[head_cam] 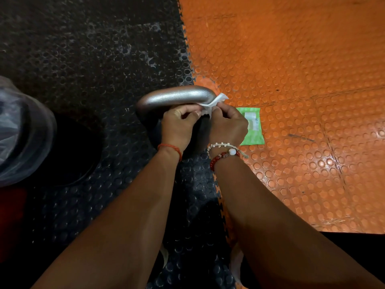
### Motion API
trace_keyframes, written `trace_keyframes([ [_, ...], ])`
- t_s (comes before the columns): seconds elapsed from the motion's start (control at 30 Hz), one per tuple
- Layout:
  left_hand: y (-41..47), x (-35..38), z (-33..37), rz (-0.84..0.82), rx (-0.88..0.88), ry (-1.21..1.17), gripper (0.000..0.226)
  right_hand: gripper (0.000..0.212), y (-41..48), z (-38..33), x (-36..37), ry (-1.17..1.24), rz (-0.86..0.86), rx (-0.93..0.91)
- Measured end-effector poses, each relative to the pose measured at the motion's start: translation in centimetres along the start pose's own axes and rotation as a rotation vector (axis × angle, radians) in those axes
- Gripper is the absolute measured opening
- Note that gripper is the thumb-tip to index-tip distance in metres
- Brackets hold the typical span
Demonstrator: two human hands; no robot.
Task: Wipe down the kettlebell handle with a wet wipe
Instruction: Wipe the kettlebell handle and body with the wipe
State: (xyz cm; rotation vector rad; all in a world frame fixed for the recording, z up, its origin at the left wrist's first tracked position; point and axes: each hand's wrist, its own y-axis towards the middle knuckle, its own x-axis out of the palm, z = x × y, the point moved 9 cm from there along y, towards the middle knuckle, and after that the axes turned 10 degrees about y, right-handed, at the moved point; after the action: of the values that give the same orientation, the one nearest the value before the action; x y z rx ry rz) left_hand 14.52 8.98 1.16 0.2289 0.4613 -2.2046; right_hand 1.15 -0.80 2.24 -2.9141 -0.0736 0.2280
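One silvery kettlebell handle (pixel 177 99) arches across the middle of your view. It stands on the black studded floor mat (pixel 93 59), right at the jagged seam where that meets the orange mat (pixel 291 59). The dark body of the kettlebell (pixel 154 130) below is mostly hidden by your hands. A white wet wipe (pixel 210 105) lies against the handle's right bend, with one crumpled corner sticking out past the metal. Your left hand (pixel 179 126) pinches the wipe from the left with curled fingers. Your right hand (pixel 227 126) pinches it from the right, thumb and fingertips closed on the cloth. The two hands nearly touch just under the handle. An orange thread band (pixel 169 148) sits on your left wrist, and white and red bead bracelets (pixel 225 153) on your right. Just beyond your right hand, a green wipe packet (pixel 253 126) lies flat on the orange mat. Well off to the left, a plastic-lined bin (pixel 20 132) stands on the black mat.
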Motion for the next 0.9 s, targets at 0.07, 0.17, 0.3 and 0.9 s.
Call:
trace_keyframes([
  [0.07,-0.2,-0.4,-0.2,0.033,0.079,0.210,0.018,0.016,-0.2,0.5,0.1,0.001,0.016,0.031],
  [0.17,-1.3,-1.5,-0.5,0.146,0.197,0.559,0.029,0.018,0.0,0.8,0.3,0.029,0.036,0.080],
  [0.3,-2.0,-2.0,-1.7,0.140,0.303,0.719,0.046,0.020,0.3,0.5,0.4,-0.024,0.019,0.049],
  [0.9,-2.1,-1.9,-1.8,0.096,0.419,0.850,0.055,0.030,2.8,1.4,2.7,0.028,-0.112,0.037],
])
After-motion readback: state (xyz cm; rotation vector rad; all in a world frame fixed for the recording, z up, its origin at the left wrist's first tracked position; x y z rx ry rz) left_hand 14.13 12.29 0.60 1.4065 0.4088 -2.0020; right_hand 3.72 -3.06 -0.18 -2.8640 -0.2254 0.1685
